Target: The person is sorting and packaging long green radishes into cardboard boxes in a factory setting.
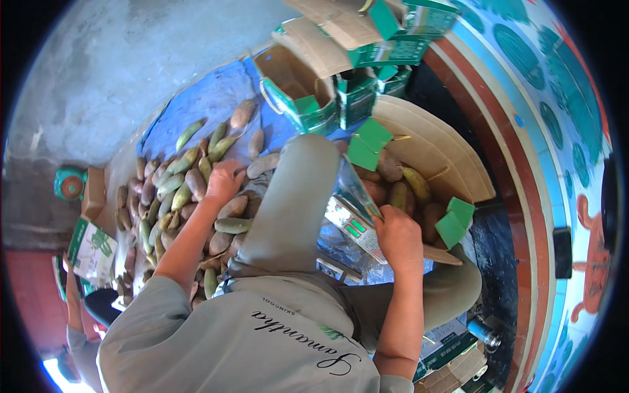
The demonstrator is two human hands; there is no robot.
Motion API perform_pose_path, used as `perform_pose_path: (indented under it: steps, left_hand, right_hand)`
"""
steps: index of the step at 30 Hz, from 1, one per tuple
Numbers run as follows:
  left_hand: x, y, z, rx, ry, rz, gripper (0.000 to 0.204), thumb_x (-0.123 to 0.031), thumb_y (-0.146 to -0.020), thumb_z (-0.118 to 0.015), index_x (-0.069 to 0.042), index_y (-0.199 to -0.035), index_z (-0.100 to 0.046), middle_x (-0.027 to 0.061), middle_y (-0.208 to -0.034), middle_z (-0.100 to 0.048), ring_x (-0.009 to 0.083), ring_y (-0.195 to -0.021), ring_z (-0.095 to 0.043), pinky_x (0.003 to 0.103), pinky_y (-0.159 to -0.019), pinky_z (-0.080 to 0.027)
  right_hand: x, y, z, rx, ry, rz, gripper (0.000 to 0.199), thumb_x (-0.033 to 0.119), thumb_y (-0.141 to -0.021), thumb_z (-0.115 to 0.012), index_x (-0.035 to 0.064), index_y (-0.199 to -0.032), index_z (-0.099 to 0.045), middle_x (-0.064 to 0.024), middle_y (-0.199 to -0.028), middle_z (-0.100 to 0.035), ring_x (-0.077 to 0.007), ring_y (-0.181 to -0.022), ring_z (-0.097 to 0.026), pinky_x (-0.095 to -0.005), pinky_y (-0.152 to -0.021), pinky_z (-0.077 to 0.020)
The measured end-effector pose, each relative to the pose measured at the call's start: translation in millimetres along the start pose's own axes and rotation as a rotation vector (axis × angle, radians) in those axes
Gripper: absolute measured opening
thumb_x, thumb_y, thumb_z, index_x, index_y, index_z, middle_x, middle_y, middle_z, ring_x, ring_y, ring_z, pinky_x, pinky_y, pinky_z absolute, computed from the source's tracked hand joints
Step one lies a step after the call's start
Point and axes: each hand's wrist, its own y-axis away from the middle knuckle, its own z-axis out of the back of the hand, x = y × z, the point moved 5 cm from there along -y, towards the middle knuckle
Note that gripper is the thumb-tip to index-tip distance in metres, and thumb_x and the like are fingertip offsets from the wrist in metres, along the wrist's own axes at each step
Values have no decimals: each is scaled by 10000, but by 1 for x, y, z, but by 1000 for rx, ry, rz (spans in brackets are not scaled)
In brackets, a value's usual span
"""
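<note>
Over the pile of long green and brown vegetables [183, 167] my left hand [226, 181] reaches down with curled fingers. The back of the hand hides what lies under them. A greyish-brown vegetable [263, 165] rests just right of its fingertips. My right hand [398, 239] is closed at the near left edge of an open carton [429, 141], seemingly on its side wall. Vegetables like those in the pile lie inside this carton, and green flaps [369, 144] stand at its rim. A thin bluish piece [358, 187] runs up from my right fingers; its kind is unclear.
My bent knee [298, 170] stands between pile and carton. Further open green cartons [314, 98] are stacked ahead on a blue sheet [209, 98]. Another person's arm [73, 301] and a white-green box [92, 252] are at left. A blue bottle [483, 332] lies at lower right.
</note>
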Motion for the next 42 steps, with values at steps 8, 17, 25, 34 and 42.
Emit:
perform_pose_path:
  steps: [8,17,25,34,42]
  left_hand:
    - [140,142,-69,266,2,673,261,-297,-837,-546,-120,-954,-699,149,-949,-685,345,-933,-645,437,-842,-504]
    - [143,230,-85,620,-190,1032,675,-230,-765,-658,-188,-1390,-405,136,-1414,-430,309,-1274,-453,398,-1037,-400]
    - [157,190,-101,488,-177,869,829,-177,-741,-705,-130,-1447,-272,164,-1443,-343,354,-1298,-393,418,-1072,-362]
    - [166,179,-121,802,-429,808,625,-195,-693,-754,-111,-1258,-499,179,-1310,-406,338,-1205,-475,400,-993,-439]
    - [159,167,-116,872,-427,809,721,-280,-624,-835,-105,-1221,-472,169,-1228,-527,318,-1132,-563,397,-920,-499]
  right_hand:
    - [3,-3,5,6,-37,-39,158,165,-842,-630,19,-899,-616,-178,-842,-639,-359,-806,-622,-449,-700,-486]
    - [1,-6,3,69,-31,-105,161,131,-847,-626,2,-942,-624,-209,-847,-625,-402,-781,-610,-473,-662,-471]
    - [5,-10,4,72,-58,-108,155,128,-849,-624,-9,-917,-601,-234,-837,-612,-432,-787,-590,-485,-665,-456]
    - [7,-6,4,28,-7,-138,159,158,-830,-650,16,-882,-602,-197,-823,-624,-394,-790,-605,-464,-682,-474]
    - [8,-1,3,-21,100,-80,193,194,-796,-689,52,-885,-594,-140,-787,-628,-319,-756,-634,-410,-676,-507]
